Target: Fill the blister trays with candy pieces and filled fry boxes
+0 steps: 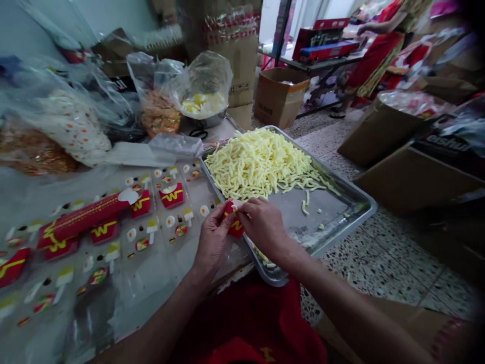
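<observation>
Both hands are on one little red fry carton [234, 226], right at the near edge of the metal tray [356, 212]. Left hand [214, 240] pinches its side, right hand [265, 225] grips the top, fingers curled around it. Best bet imo: keep the mouth open and level. Past it on the tray sits the pile of yellow fries [257, 162]; left of the tray, more red cartons [171, 195] lie in a clear plastic sheet.
</observation>
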A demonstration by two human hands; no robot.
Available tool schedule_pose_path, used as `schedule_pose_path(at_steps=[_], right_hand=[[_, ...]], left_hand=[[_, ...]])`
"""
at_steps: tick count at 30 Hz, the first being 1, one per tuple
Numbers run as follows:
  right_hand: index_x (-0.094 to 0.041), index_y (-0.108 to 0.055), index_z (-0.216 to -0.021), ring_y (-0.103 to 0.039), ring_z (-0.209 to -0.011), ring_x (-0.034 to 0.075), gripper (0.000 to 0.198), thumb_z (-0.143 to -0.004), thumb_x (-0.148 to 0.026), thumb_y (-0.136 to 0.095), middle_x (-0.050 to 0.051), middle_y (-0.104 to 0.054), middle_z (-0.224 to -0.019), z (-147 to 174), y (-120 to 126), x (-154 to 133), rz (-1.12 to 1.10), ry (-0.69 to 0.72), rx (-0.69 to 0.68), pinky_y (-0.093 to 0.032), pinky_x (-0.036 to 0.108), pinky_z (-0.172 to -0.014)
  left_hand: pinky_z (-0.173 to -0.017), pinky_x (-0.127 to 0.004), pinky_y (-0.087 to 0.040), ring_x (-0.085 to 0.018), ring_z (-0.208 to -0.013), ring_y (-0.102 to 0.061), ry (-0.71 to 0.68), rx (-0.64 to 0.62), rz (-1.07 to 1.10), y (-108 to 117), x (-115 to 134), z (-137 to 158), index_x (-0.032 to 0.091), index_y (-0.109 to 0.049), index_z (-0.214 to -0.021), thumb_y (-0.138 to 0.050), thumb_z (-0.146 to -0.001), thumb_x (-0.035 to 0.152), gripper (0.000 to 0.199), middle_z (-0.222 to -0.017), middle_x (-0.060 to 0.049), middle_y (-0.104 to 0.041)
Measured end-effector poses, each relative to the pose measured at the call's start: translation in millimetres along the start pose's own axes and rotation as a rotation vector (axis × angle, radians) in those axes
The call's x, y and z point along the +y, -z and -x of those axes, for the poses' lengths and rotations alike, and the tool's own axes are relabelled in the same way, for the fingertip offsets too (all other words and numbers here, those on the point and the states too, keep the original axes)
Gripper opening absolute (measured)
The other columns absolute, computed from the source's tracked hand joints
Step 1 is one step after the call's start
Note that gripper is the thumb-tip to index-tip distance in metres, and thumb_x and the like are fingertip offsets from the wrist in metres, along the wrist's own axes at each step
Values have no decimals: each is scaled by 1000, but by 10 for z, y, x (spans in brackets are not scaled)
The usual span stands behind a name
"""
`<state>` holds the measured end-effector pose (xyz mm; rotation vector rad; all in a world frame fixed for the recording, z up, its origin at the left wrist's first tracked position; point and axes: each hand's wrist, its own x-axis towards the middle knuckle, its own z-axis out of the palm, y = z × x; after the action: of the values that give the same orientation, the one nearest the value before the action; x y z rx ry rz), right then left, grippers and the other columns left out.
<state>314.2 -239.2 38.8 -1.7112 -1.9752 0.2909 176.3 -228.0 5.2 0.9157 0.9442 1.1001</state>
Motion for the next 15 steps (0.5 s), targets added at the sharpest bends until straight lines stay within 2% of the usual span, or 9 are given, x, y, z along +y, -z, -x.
schedule_pose_path(at_steps=[3, 6, 8, 10, 12, 15], right_hand=[[-17, -72, -75, -60, -79, 17, 25, -95, -12, -56, 5, -68, -83, 3, -41, -87, -156, 113, -111, -43, 27, -75], [-18, -71, -69, -57, -71, 13, 27, -91, -7, -60, 0, -63, -75, -56, -109, -138, -315, 253, -274, -41, 23, -70], [-20, -74, -70, -56, -72, 13, 21, -87, -9, -66, -1, -62, -74, -107, -193, -203, -299, 271, -244, -39, 24, -69], [-21, -77, -73, -56, -73, 15, 10, -82, -17, -77, 0, -62, -75, -127, -294, -319, -268, 177, -119, -38, 26, -67], [-22, -78, -78, -57, -73, 15, 4, -82, -22, -80, 1, -62, -77, -77, -389, -480, -295, 105, -57, -39, 26, -66], [-23, -79, -88, -60, -84, 19, 12, -93, -23, -68, 5, -64, -88, 158, -497, -734, -355, 203, -87, -47, 30, -77]], left_hand=[[-113, -38, -42, -23, -129, -58, -80, 55, -96, 125, 41, 115, 22, -69, -128, -70, -89, 38, 42, -138, -7, -65], [-112, -39, -43, -24, -129, -58, -90, 28, -199, 315, 109, 241, 23, -70, -127, -68, -90, 38, 41, -136, -7, -66], [-109, -39, -46, -24, -127, -60, -68, 40, -177, 466, 149, 313, 23, -69, -128, -71, -88, 38, 43, -135, -7, -67], [-104, -37, -50, -23, -121, -63, -54, 114, -90, 629, 186, 390, 24, -69, -129, -74, -85, 37, 46, -133, -7, -68], [-101, -35, -51, -21, -116, -65, -58, 190, -11, 794, 223, 493, 25, -69, -127, -77, -83, 36, 47, -131, -6, -69], [-101, -32, -50, -18, -114, -66, -74, 284, 62, 1016, 260, 691, 24, -73, -121, -77, -82, 32, 40, -129, -6, -71]])
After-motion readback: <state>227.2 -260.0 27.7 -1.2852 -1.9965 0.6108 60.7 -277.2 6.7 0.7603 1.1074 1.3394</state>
